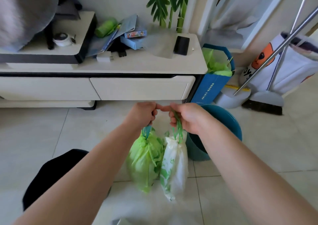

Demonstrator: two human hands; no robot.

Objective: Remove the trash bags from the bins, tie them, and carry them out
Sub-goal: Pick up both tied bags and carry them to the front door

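Note:
My left hand is closed on the drawstring of a tied green trash bag that hangs above the tiled floor. My right hand grips the green drawstring of a white trash bag with green print, hanging right beside the green one. Both hands are close together, thumbs nearly touching. A teal round bin stands on the floor just behind and right of my right hand, with no bag visible in it.
A low cream TV cabinet with clutter and a black phone lies ahead. A blue paper bag with green liner stands at its right end. A broom and dustpan lean at right. A black object sits lower left.

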